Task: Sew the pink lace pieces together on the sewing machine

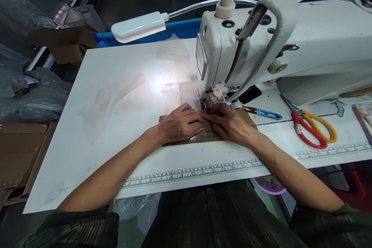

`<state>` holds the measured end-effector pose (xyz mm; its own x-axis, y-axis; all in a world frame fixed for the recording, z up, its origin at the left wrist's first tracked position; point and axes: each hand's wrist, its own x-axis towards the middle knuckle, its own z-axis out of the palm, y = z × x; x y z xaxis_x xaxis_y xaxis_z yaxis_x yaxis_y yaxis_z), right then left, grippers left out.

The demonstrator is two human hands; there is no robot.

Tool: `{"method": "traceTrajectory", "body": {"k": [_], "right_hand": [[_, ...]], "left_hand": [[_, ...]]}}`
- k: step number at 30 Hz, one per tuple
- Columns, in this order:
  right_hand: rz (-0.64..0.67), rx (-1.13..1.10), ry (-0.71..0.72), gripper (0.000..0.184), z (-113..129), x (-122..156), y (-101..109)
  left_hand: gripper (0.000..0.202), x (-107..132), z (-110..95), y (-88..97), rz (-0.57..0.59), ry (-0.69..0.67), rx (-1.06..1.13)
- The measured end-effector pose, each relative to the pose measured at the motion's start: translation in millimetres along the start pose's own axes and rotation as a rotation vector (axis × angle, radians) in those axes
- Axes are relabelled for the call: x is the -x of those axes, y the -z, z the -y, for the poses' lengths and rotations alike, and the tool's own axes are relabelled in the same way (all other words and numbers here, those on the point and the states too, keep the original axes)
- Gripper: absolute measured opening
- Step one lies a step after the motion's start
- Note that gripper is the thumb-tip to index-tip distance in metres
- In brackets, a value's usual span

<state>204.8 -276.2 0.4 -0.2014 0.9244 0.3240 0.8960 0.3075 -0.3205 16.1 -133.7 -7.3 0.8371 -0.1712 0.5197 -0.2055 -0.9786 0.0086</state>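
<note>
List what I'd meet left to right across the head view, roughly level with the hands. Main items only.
Cardboard box → left hand → right hand → blue thread snips → scissors with one red and one yellow handle.

Brown sheet (214,136): flat, pale specks on its surface, partly hidden; lies just on the near side of the sewing machine head (212,50), reaching out to both sides.
Translucent piece (206,126): thin, pale, over the brown sheet, near that head; full outline hidden.
</note>
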Motion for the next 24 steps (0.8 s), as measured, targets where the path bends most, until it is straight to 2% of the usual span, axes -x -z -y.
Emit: {"method": "traceTrajectory", "body": {"k": [10,16,24], "right_hand": [[0.017,-0.017,-0.001,0.038,-0.7,0.3,1.0],[0.003,-0.013,-0.004,0.038,1.1,-1.5,3.8],[-0.016,-0.021,0.003,0.035,3.5,-2.7,5.7]], "left_hand": [[0.022,-1.8,-0.9,0.9,0.017,0.002,-0.037],[0.017,2.2,2.3,-1.0,-0.016,-0.004,-0.034],[0.019,2.3,2.5,0.4,0.05,0.071,-0.016]]}}
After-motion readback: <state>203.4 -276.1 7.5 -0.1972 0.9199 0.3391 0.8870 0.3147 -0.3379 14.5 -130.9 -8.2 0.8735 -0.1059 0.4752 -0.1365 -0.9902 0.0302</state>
